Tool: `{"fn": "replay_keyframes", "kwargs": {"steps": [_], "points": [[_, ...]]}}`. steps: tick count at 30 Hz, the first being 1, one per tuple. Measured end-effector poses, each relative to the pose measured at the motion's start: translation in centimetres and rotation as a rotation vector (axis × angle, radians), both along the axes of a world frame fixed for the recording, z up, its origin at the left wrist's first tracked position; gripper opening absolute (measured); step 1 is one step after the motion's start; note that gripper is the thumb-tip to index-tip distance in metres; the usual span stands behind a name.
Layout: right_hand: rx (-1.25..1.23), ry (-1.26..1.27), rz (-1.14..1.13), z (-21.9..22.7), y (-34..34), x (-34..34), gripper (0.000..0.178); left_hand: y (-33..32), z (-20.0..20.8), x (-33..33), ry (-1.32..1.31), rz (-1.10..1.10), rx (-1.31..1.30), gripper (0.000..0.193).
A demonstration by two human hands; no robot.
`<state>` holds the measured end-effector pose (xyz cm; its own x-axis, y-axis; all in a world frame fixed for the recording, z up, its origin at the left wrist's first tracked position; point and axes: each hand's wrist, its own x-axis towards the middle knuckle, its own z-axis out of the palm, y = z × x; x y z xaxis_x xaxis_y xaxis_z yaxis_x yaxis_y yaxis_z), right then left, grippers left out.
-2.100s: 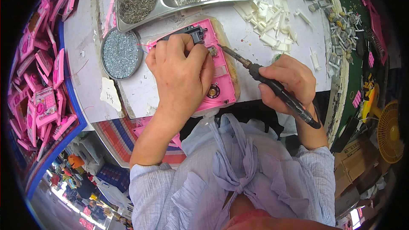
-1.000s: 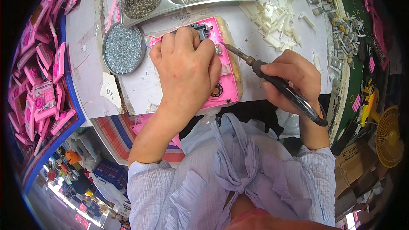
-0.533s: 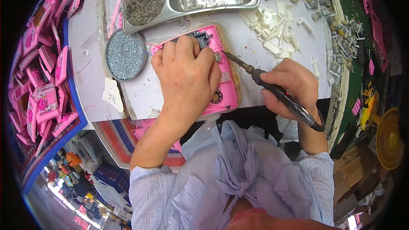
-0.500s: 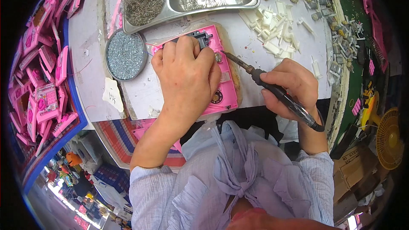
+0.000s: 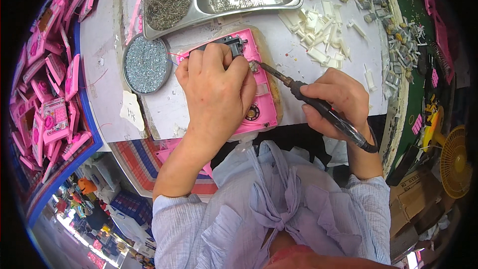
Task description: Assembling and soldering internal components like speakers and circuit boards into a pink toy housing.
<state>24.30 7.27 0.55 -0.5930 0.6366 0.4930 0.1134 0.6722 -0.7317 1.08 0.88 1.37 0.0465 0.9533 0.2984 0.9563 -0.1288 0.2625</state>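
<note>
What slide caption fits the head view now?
Left hand over a pink rectangular plastic casing, right hand holding a slim black-handled soldering iron, its tip over the casing.

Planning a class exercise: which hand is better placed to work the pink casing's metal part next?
Probably the right hand: it grips the black-handled tool, tip by the metal part. The left hand covers part of the pink casing.

Pale lavender-blue crinkled blouse (image 5: pixel 303 234), ruffles (image 5: pixel 221 229) at front, long-tailed fabric bow (image 5: pixel 279 215), sleeves (image 5: pixel 175 221) probably elbow-length

Left hand (image 5: pixel 216 84) arched palm-down, right hand (image 5: pixel 339 100) curled in a grip, forearms (image 5: pixel 184 160) bare.
</note>
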Motion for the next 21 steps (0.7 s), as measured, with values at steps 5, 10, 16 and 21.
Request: {"fn": "replay_keyframes", "kwargs": {"steps": [5,10,16,21], "points": [[-0.002,-0.013,-0.001,0.1,0.0,-0.1,0.036,0.1,0.1,0.1,0.014,0.004,-0.011,0.012],[-0.012,-0.01,0.018,0.1,0.1,-0.3,0.034,0.0,0.4,0.0,0.013,-0.002,-0.043,0.012],[-0.083,-0.078,0.003,0.8,0.3,0.0,0.032,0.0,0.3,-0.1,0.003,-0.009,-0.056,0.012],[-0.08,-0.073,-0.012,1.2,0.5,0.1,0.032,0.0,0.2,-0.1,0.012,-0.01,-0.022,0.012]]}}
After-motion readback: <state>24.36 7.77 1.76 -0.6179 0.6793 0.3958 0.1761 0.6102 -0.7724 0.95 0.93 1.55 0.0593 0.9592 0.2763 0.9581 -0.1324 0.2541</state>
